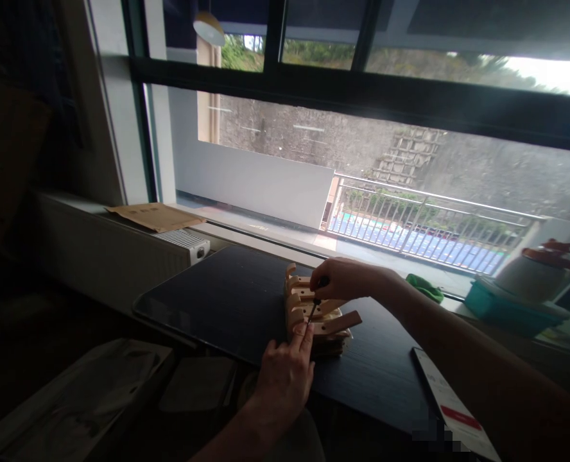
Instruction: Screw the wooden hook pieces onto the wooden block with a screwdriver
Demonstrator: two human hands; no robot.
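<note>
My right hand [345,279] is closed around the dark handle of a screwdriver [312,312], whose thin shaft slants down to the left. My left hand [287,369] reaches up from below, its fingers bent and pressed together beside the screwdriver's tip. Whatever those fingertips pinch is too small to make out. Under both hands are several pale wooden hooks [295,301] with curled left ends and dark holes, laid side by side. The nearest one has a darker flat wooden strip [345,322] sticking out to the right. They rest on a brownish stack [328,348] partly hidden by my left hand.
A dark table [208,301] carries the work. A phone-like slab with a lit screen [451,398] lies under my right forearm. Beyond are a window, a radiator [183,240] with a brown envelope [155,216], a green cloth [424,289] and a teal box [513,308].
</note>
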